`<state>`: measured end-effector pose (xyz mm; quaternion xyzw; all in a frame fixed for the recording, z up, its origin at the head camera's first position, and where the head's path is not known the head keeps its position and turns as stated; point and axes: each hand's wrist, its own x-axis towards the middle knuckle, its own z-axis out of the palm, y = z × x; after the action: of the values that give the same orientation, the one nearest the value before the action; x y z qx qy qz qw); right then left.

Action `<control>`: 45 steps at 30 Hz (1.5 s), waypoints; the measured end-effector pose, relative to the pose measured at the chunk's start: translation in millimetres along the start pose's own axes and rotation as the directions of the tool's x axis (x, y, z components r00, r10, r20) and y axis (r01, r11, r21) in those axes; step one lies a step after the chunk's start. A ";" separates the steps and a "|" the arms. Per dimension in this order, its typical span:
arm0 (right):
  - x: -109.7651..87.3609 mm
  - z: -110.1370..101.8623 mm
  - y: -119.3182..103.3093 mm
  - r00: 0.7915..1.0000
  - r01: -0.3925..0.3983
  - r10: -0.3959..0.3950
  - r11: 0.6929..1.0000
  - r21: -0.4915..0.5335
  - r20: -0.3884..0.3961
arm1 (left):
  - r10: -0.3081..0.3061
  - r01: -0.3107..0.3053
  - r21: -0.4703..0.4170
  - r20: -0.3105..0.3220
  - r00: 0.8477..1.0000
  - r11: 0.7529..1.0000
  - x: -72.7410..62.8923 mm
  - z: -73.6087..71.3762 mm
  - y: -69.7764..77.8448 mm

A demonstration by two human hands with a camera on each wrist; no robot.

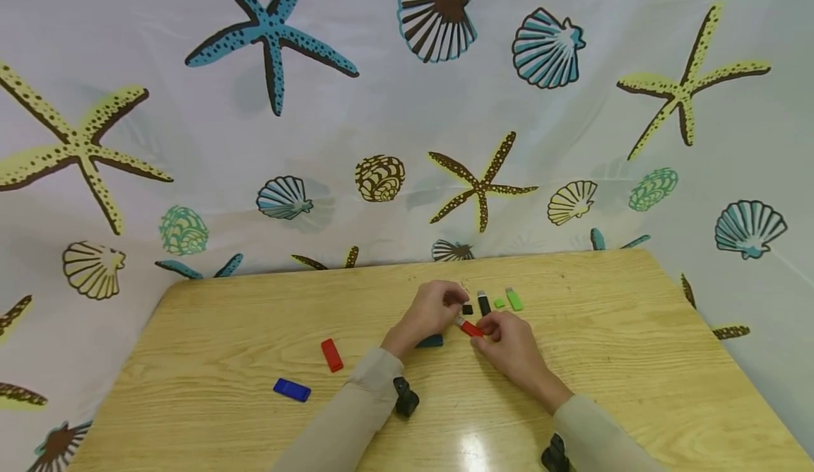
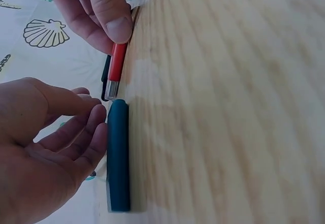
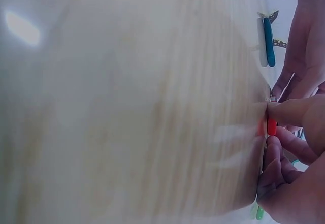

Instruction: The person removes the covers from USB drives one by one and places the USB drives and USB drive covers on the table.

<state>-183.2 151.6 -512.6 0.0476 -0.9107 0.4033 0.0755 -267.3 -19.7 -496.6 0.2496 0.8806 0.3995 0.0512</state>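
Note:
A red USB stick with a bare metal plug lies low over the table, and my right hand pinches its red end between thumb and fingers. The plug points toward my left hand, whose fingers are loosely bent with nothing visible between them. Just beneath that hand lies a dark teal stick-like piece, apart from the fingers in the left wrist view. Beyond the hands are a black USB stick with a small black cap, and a green USB stick with a small green cap.
On the left part of the wooden table lie a red oblong piece and a blue oblong piece. A white cloth printed with shells and starfish hangs behind the table's far edge.

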 end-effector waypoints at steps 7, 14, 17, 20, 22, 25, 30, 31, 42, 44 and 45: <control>0.9 2.6 -0.6 0.998 -0.052 0.051 0.998 0.026 0.035 | -0.003 0.001 -0.088 -0.018 1.000 0.996 -11.6 -8.4 -3.4; -2.7 -4.4 4.9 0.995 -0.082 0.077 0.993 0.089 0.063 | 0.000 -0.009 -0.208 -0.041 0.999 0.978 -29.3 -17.2 -3.1; -4.4 -11.3 6.4 0.994 -0.095 0.090 0.991 0.096 0.062 | 0.000 -0.016 -0.234 -0.065 0.998 0.972 -36.2 -21.4 -0.6; -5.1 -19.6 6.1 0.995 -0.096 0.091 0.990 0.105 0.050 | 0.006 -0.033 -0.256 -0.106 0.994 0.966 -42.4 -26.8 2.9; -5.2 -24.5 5.2 0.996 -0.084 0.080 0.991 0.105 0.040 | 0.009 -0.044 -0.271 -0.130 0.991 0.962 -46.7 -30.8 5.1; -4.9 -29.3 3.4 0.997 -0.064 0.060 0.991 0.121 0.038 | 0.015 -0.061 -0.287 -0.158 0.987 0.956 -54.1 -36.4 7.4; -2.9 -31.9 -0.5 0.999 -0.024 0.019 0.991 0.130 0.043 | 0.026 -0.084 -0.312 -0.185 0.982 0.947 -67.8 -43.9 8.4; -2.6 -32.1 -1.8 0.999 -0.014 0.008 0.991 0.130 0.046 | 0.030 -0.090 -0.314 -0.190 0.981 0.945 -70.8 -45.3 8.5; 4.2 -38.5 -18.4 0.997 0.042 -0.053 0.986 0.162 0.065 | 0.002 -0.107 -0.369 -0.275 0.961 0.923 -93.0 -54.9 8.3; 5.7 -41.0 -21.1 0.996 0.038 -0.052 0.985 0.169 0.075 | -0.005 -0.104 -0.377 -0.279 0.960 0.920 -94.7 -55.6 8.7; 6.5 -42.2 -22.5 0.995 0.036 -0.051 0.985 0.171 0.081 | -0.003 -0.108 -0.377 -0.282 0.959 0.920 -95.2 -55.7 8.9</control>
<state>-182.1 167.7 -467.0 0.0908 -0.8742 0.4752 0.0414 -197.1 -98.3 -462.9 0.1998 0.7751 0.5984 -0.0349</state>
